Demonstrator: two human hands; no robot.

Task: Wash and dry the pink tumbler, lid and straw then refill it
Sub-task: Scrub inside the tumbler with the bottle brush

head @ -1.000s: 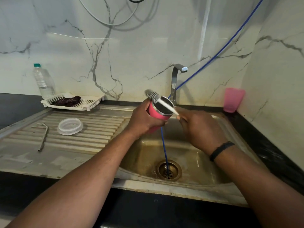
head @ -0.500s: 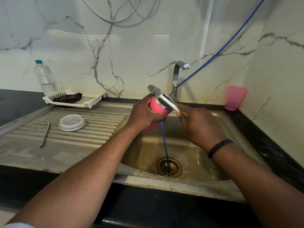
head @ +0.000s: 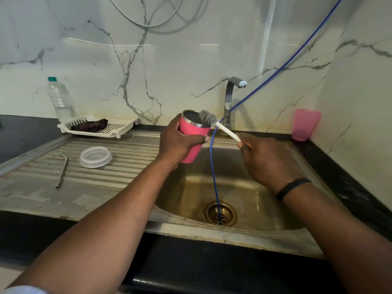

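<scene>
Pink tumbler (head: 192, 137) held tilted over the sink (head: 222, 187) as a bottle brush (head: 209, 118) works at its steel rim.

The left hand (head: 178, 143) wraps the tumbler's body, fingers (head: 198, 140) curled round its front; the right hand (head: 269, 161) grips the brush's white handle, bristles at the cup's mouth. The tumbler looks rigid and light, likely slick when wet, so a full-hand hold round the mid-body seems safest. On the draining board lie one clear lid (head: 95, 156) and one bent metal straw (head: 62, 169), well apart from the tumbler. Also in view: one water bottle (head: 60, 99), one white tray (head: 118, 129) holding one dark cloth (head: 89, 125), one pink cup (head: 305, 124), one tap (head: 230, 98), one blue hose (head: 214, 177) running into the drain.
</scene>
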